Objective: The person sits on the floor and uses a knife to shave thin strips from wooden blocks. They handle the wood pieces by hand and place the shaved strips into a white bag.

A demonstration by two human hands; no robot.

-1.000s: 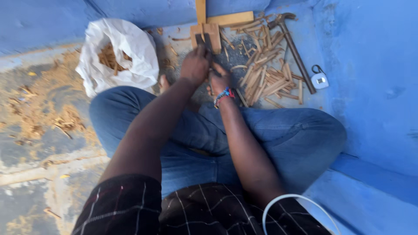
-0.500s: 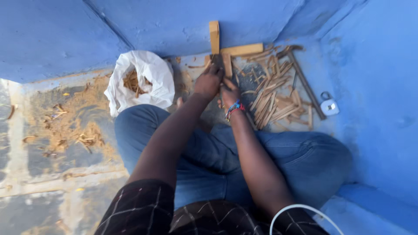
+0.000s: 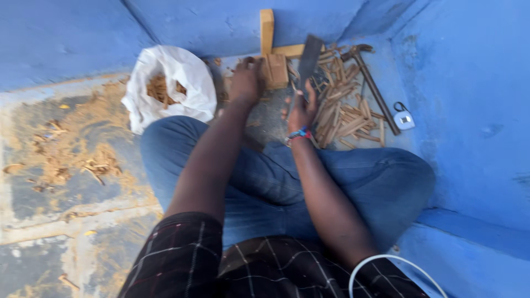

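While seated cross-legged in blue jeans (image 3: pixel 287 182) on a blue-painted floor (image 3: pixel 469 110), a person in a dark checked shirt worked at a small wood block against the far wall. Largest in view after the floor and walls, a sawdust-strewn concrete patch (image 3: pixel 61 160) spread from nine o'clock toward seven o'clock. At eleven o'clock a white plastic bag (image 3: pixel 187 83) lay open, holding wood shavings. A heap of split wood sticks (image 3: pixel 342 110) was piled at one o'clock, just beside the right hand. Across that heap's far edge lay a hammer (image 3: pixel 375 88), its head toward the wall. An L-shaped wooden brace (image 3: pixel 268 33) stood at twelve o'clock, one arm upright and one running right along the wall.

The left hand (image 3: pixel 245 83) was closed over the near left side of the small wood block (image 3: pixel 276 69), which sat at the foot of the brace at twelve o'clock. The right hand (image 3: pixel 302 110), with a beaded bracelet at the wrist, had its fingers wrapped around the handle of a flat-bladed chopping knife (image 3: pixel 309 58), the blade raised and tilted just right of the block; motion blur hid whether it touched the wood. Smallest, a white padlock-like object (image 3: pixel 404 118) rested at two o'clock beyond the hammer.
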